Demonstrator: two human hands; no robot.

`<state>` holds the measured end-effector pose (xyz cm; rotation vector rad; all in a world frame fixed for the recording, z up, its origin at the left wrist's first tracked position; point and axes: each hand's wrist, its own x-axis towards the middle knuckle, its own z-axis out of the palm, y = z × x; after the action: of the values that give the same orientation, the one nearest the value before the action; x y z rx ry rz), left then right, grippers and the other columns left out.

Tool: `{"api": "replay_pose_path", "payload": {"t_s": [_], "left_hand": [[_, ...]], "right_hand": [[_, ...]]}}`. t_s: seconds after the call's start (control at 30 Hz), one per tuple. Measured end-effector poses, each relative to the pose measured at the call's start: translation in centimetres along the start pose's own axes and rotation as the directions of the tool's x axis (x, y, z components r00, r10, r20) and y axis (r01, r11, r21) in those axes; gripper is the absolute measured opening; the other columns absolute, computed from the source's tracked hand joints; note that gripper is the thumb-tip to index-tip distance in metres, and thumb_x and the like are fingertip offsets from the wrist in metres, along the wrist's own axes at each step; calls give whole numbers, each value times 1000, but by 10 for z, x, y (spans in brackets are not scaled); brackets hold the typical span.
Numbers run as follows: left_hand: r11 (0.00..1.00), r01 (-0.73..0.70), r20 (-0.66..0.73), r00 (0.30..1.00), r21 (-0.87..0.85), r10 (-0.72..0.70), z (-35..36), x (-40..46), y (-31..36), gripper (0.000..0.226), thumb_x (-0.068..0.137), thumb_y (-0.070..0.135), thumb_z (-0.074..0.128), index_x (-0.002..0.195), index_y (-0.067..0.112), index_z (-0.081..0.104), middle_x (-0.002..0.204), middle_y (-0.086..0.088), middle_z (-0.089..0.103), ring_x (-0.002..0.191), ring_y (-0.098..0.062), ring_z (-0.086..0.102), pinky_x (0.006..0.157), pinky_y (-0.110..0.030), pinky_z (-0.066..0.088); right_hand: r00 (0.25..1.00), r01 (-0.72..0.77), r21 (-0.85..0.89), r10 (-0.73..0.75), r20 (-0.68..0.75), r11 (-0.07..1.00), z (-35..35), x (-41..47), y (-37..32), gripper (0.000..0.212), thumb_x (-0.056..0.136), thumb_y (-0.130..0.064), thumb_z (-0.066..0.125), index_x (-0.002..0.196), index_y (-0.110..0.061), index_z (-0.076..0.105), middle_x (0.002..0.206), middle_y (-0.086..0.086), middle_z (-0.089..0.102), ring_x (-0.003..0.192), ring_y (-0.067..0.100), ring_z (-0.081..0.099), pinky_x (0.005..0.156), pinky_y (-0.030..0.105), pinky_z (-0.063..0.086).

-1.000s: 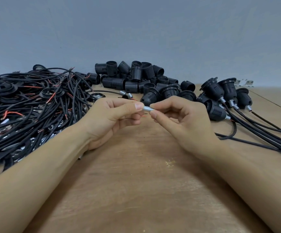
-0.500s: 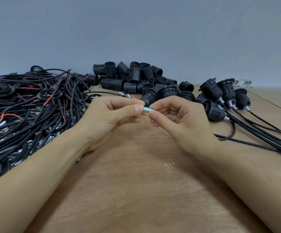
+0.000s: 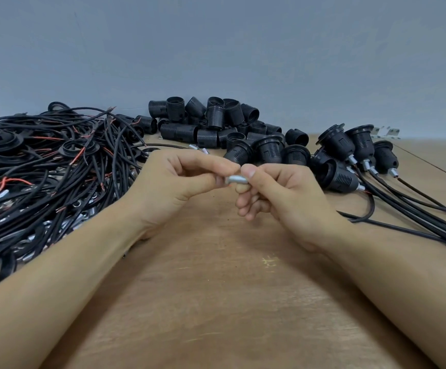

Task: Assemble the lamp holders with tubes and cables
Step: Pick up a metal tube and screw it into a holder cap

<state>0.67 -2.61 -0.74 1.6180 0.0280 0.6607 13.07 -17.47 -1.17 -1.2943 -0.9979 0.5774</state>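
Short metal tube (image 3: 236,179), silvery grey, cylindrical, lying roughly level above the middle of the wooden table (image 3: 216,302), with a trace of red wire just visible beneath its left end. Pinched at its right end between thumb and forefinger of the right hand (image 3: 277,198), remaining fingers curled below. Met at its left end by the closed fingertips of the left hand (image 3: 179,182); what those fingertips grip, tube or cable, not discernible. Behind the hands, a heap of loose black ribbed lamp holders (image 3: 216,123) against the grey wall (image 3: 216,49). To the right, assembled holders (image 3: 349,153) with flanged collars, each ending in a small metal tube and trailing a black cable. To the left, a tangled pile of black cables (image 3: 43,169) with red cores showing, mixed with black rings and small metal parts.
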Motion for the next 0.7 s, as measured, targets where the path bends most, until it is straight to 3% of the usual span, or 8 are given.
{"api": "replay_pose_path", "payload": {"t_s": [0.13,0.27,0.43,0.57,0.7], "left_hand": [[998,-18,19,1000,-53,19,3,-1,0,23,76,-2,74,84,18,80,106,-13,75,109,-30,69,92,-37,55],[996,62,-32,997,-71,-65,0,2,0,43,68,-5,64,107,11,73,112,-9,73,113,-27,67,91,-34,56],[997,-47,-64,997,-62,43,0,-1,7,46,69,-3,50,110,8,66,81,-8,76,100,-25,70,89,-35,53],[995,-38,8,999,90,37,3,-1,8,59,67,1,55,125,14,60,110,-6,74,116,-21,64,97,-38,49],[993,-120,-101,988,16,121,1,-1,9,45,70,1,50,112,8,64,70,-5,73,95,-24,69,88,-31,50]], "right_hand": [[1000,7,38,-6,-23,999,1,2,1,28,96,-23,58,80,-5,72,67,11,69,60,20,65,55,22,53],[994,11,2,-11,-106,1000,-2,5,3,26,98,-20,59,78,-8,72,66,10,70,59,20,66,54,22,52],[986,7,-46,-14,-165,999,-4,6,5,24,97,-19,62,77,-8,71,66,10,71,58,18,66,54,22,53],[988,4,-54,-13,-155,999,-4,7,5,23,96,-20,62,78,-10,72,67,9,71,59,18,67,55,22,53],[984,16,-44,-23,-174,999,-5,7,5,23,96,-21,63,79,-7,71,66,9,71,58,17,66,54,22,52]]}}
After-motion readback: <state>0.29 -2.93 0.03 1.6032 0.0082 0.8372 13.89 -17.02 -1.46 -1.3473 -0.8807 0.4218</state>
